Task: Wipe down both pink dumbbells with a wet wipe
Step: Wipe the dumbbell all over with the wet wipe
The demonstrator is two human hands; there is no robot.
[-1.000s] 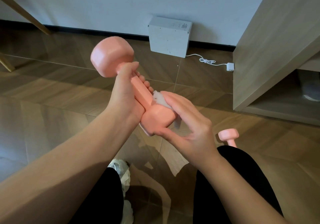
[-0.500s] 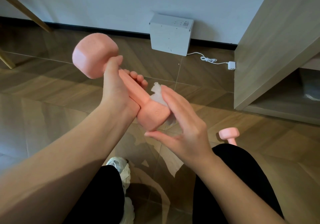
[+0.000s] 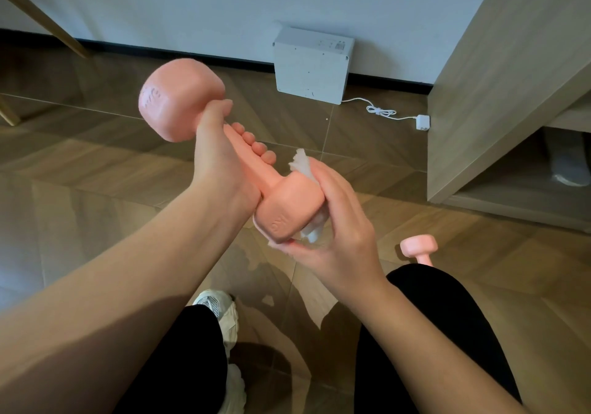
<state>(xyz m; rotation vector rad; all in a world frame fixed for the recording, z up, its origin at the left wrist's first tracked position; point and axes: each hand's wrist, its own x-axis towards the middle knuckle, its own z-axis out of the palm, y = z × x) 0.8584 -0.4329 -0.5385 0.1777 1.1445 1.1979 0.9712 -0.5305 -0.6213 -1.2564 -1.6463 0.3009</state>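
A pink dumbbell [image 3: 289, 209] is held up in front of me, tilted with one head high at the left and the other low at the centre. My left hand [image 3: 220, 164] grips its handle. My right hand [image 3: 335, 221] wraps a white wet wipe [image 3: 302, 164] around the far side of the lower head, thumb under the head's bottom edge. The second pink dumbbell [image 3: 418, 247] stands on the wooden floor at the right, its lower part hidden behind my right knee.
A grey box [image 3: 311, 65] leans against the wall, with a white cable and plug [image 3: 422, 122] running right. A wooden cabinet [image 3: 499, 87] with an open lower shelf stands at the right. My black trousers and a white shoe [image 3: 220, 314] are below. Wooden legs cross the upper left.
The dumbbell has shifted slightly right and down. My right hand has closed back around the lower head with the wipe, its thumb now under the head.
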